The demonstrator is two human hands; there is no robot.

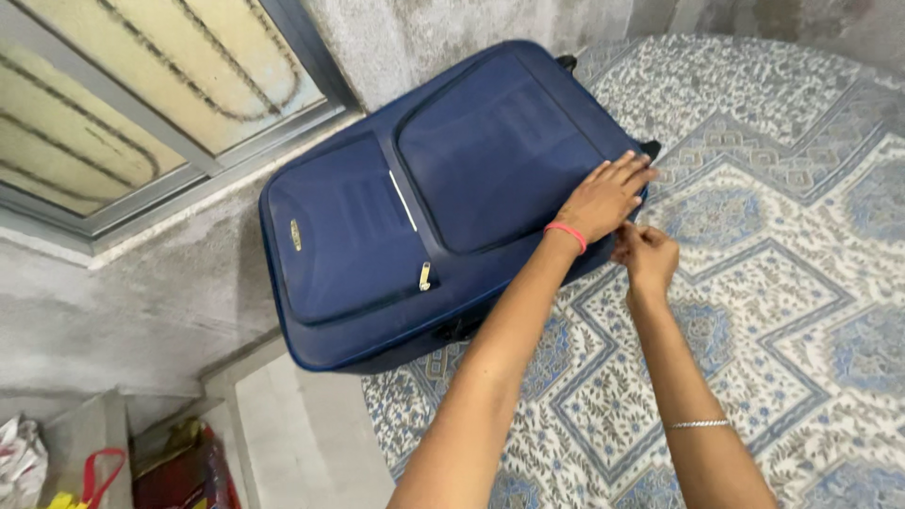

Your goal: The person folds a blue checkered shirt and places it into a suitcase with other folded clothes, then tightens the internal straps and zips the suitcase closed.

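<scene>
Grip-wise, the right hand (648, 254) is clenched, fingers pinched together right at the side edge of the blue suitcase (443, 198), on something small I can't make out from here, probably at the zipper line but it's hidden by the fingers. There's a thin silver bracelet (699, 424) further down that arm. The left hand (603, 196) isn't grasping anything, it's just laid flat with fingers spread on the top panel of the suitcase, close to that same edge, with a pink band (566, 234) round the wrist. The two hands are just beside each other, nearly touching. The suitcase lies flat on a bed covered by a blue and white patterned bedspread (773, 283), with its far end hanging off the bed edge toward the wall. It has two front pockets, a small gold zipper pull (425, 275) dangling on the nearer one and a little gold badge (295, 235) further along. Down in the corner on the floor are some bags, one with a red handle (99, 471). Beyond the suitcase is a rough grey wall (141, 302) and a window with a metal frame (141, 123).
</scene>
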